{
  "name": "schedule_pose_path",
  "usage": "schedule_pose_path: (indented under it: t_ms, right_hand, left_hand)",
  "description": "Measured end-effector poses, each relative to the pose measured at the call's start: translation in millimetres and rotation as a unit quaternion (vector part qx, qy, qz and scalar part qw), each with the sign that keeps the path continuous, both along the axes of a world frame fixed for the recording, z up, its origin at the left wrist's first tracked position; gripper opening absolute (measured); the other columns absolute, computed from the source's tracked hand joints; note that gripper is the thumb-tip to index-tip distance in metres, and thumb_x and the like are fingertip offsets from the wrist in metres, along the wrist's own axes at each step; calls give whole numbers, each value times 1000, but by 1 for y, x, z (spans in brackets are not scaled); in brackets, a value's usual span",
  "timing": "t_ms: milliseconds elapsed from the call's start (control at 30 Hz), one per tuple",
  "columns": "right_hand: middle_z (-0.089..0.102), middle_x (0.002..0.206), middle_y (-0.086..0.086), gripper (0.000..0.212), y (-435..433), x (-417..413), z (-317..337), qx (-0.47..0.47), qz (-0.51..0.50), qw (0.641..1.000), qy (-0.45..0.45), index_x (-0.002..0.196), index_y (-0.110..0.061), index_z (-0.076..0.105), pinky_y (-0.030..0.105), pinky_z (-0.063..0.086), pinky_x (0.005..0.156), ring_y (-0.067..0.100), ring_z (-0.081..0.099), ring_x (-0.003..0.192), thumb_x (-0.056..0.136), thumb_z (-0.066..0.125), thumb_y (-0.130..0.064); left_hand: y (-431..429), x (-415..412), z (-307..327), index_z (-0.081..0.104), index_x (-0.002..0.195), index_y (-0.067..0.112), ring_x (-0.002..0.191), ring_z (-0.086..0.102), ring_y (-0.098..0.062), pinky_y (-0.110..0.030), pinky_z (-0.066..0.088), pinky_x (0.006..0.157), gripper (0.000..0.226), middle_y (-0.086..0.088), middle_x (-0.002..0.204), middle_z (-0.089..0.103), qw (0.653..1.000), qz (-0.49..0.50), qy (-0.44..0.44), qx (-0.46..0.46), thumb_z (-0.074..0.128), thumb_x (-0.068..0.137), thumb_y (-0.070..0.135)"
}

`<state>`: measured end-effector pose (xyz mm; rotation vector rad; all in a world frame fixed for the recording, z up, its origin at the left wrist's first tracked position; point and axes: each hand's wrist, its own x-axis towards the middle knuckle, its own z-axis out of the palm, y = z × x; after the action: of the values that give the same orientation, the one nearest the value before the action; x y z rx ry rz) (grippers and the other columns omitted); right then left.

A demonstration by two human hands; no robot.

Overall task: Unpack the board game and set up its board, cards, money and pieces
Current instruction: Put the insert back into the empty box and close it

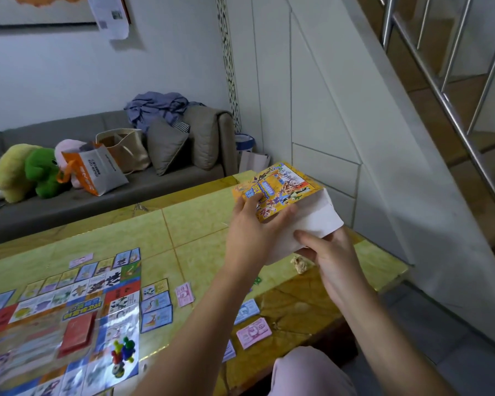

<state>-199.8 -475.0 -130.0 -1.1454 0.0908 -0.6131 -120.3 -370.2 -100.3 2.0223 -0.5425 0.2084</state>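
The yellow game box (280, 190) is lifted over the table's far right part, with a white inner part (312, 224) showing at its near end. My left hand (249, 227) grips the printed lid from the left. My right hand (329, 258) holds the white part from below. The game board (55, 318) lies flat at the left with a red card stack (77, 332) in its middle and a heap of coloured pieces (123, 352) on its near corner. Cards (156, 307) line its right edge. Pink and blue money stacks (253, 332) lie near the front edge.
The yellow-green table (197, 224) ends at a white tiled wall on the right. A crumpled scrap (300, 264) lies under the box. Behind stands a grey sofa (155, 184) with plush toys, bags and cushions. My knee in pink cloth (312, 372) is at the bottom.
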Motion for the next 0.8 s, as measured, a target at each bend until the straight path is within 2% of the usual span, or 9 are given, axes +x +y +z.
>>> schedule_pose_path:
  t_ms: [133, 233, 333, 400, 433, 567, 633, 700, 800]
  right_hand:
    - [67, 110, 10, 50, -4, 12, -6, -3, -6, 1000, 19, 127, -10, 51, 25, 54, 64, 14, 68, 91, 81, 63, 5]
    - [56, 126, 6, 63, -9, 25, -8, -5, -67, 997, 35, 133, -20, 43, 27, 56, 68, 9, 66, 92, 80, 67, 6]
    - [47, 133, -8, 65, -13, 36, -8, -104, -90, 989, 48, 128, -38, 48, 28, 57, 74, 1, 60, 103, 81, 65, 3]
    - [51, 130, -12, 56, -13, 45, -9, -157, -66, 984, 59, 120, -38, 57, 22, 56, 72, 8, 60, 106, 83, 61, 4]
    - [53, 127, -12, 53, -13, 49, -10, -166, -56, 982, 69, 118, -36, 59, 21, 56, 72, 13, 61, 106, 83, 59, 3]
    - [57, 124, -8, 45, -16, 63, -12, -134, -36, 986, 86, 119, -30, 61, 23, 56, 74, 13, 63, 104, 87, 57, 1]
    - [60, 123, -1, 38, -19, 68, -8, -99, -28, 991, 84, 122, -20, 61, 22, 56, 74, 14, 66, 98, 89, 59, -1]
    - [61, 122, 3, 37, -22, 70, -3, -95, -10, 992, 86, 125, -9, 59, 20, 56, 76, 10, 68, 94, 88, 65, -12]
    - [59, 129, -5, 58, -26, 74, 2, -178, 21, 978, 110, 126, -13, 59, 17, 51, 81, 2, 65, 98, 76, 74, -39]
  left_hand:
    - [3, 14, 3, 65, 118, 17, 102, 64, -15, -35, 52, 91, 80, -2, 112, 68, 988, -10, 133, -73, 70, 53, 65]
    - [9, 26, 0, 69, 111, 16, 94, 66, -16, -30, 54, 82, 61, -2, 105, 70, 979, 8, 188, -77, 81, 64, 52]
    - [18, 40, -3, 69, 105, 14, 89, 65, -18, -31, 53, 77, 38, -4, 101, 70, 969, 18, 236, -69, 77, 75, 37]
    - [23, 49, -2, 69, 102, 15, 86, 63, -18, -31, 53, 79, 28, -6, 101, 68, 959, 28, 276, -56, 73, 80, 32]
    - [26, 53, -1, 69, 99, 15, 85, 62, -18, -31, 54, 80, 28, -7, 100, 67, 954, 34, 293, -48, 71, 81, 36]
    - [42, 68, 5, 70, 103, 12, 104, 62, -24, -40, 56, 88, 61, -8, 110, 67, 929, -22, 362, -71, 54, 81, 67]
    - [54, 73, 7, 66, 110, 6, 111, 60, -25, -41, 55, 89, 66, -10, 117, 63, 910, -79, 388, -123, 46, 86, 64]
    - [64, 77, 6, 62, 114, 3, 115, 59, -26, -41, 54, 92, 59, -12, 122, 61, 900, -117, 388, -157, 45, 91, 54]
    - [76, 80, 1, 61, 116, 4, 112, 62, -26, -39, 53, 94, 41, -13, 123, 62, 907, -144, 363, -156, 50, 94, 36]
